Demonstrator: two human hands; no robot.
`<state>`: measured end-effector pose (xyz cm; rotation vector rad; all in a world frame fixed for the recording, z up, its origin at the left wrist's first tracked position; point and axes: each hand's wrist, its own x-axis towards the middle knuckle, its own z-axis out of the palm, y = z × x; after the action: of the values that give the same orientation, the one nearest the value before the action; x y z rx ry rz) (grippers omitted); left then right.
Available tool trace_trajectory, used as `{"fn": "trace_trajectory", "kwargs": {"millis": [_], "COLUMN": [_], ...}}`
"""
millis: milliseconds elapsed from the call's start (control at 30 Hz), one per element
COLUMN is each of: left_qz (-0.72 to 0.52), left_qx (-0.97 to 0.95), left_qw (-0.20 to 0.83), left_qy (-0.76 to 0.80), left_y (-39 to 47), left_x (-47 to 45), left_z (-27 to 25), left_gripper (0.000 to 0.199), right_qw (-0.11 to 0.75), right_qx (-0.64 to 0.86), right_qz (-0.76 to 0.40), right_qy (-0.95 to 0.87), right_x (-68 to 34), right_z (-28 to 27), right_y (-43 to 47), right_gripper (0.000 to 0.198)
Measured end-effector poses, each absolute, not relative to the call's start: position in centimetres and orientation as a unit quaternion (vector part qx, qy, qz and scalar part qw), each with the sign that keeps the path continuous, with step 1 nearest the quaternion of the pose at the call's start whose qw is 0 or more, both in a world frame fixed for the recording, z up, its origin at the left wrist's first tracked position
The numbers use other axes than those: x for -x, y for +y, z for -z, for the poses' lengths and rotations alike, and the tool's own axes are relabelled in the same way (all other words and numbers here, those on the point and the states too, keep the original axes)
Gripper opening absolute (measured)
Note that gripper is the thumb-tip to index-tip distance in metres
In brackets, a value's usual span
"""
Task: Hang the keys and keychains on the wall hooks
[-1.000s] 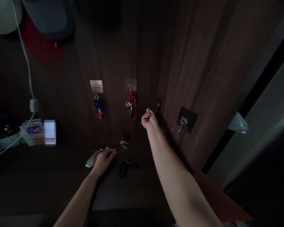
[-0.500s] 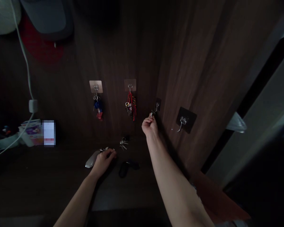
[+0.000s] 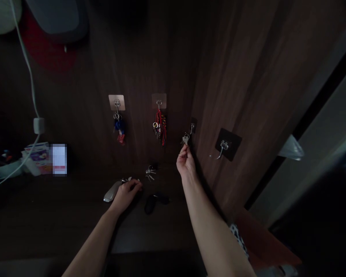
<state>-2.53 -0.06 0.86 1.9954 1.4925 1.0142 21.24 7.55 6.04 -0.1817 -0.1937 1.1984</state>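
My right hand (image 3: 186, 162) is raised to the wall and pinches a small bunch of silver keys (image 3: 185, 139) between its fingertips. Their ring is close to the tip of a small hook (image 3: 192, 126); whether it is on the hook I cannot tell. On the shelf rests my left hand (image 3: 127, 193), fingers loosely bent, beside a grey oblong case (image 3: 112, 192) with metal pieces at its upper end. What lies under its palm is hidden. Loose silver keys (image 3: 150, 173) and a black fob with a dark strap (image 3: 150, 204) lie between the hands.
Keys with blue and red tags (image 3: 119, 126) hang from the left hook, and keys with red cords (image 3: 160, 129) from the middle one. A bare hook on a dark plate (image 3: 224, 145) is at right. Boxes (image 3: 39, 157) and a white cable (image 3: 31, 84) are at left.
My right hand has dropped slightly below the small hook, and the keys above its fingertips show more plainly. My left hand stays in place; the view has shifted a little.
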Motion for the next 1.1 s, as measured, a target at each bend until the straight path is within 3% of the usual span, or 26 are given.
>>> {"fn": "trace_trajectory", "kwargs": {"millis": [533,900,1100], "left_qz": [-0.353,-0.356,-0.357], "left_qx": [-0.727,-0.721,-0.723], "left_qw": [0.216,0.216,0.212], "left_qy": [0.548,0.554,0.552], "left_y": [0.0,-0.2,-0.2], "left_x": [2.5,2.4,2.5], "left_z": [-0.8,-1.0,-1.0], "left_gripper": [0.030,0.029,0.029], "right_qw": [0.809,0.744,0.696], "right_qx": [0.198,0.326,0.406], "right_qz": [-0.551,-0.529,-0.451], "right_qy": [-0.063,-0.246,-0.385], "right_x": [-20.0,-17.2,-16.3], "right_z": [-1.7,-0.2,1.1], "right_y": [6.3,5.9,6.5], "right_gripper": [0.013,0.009,0.010]}}
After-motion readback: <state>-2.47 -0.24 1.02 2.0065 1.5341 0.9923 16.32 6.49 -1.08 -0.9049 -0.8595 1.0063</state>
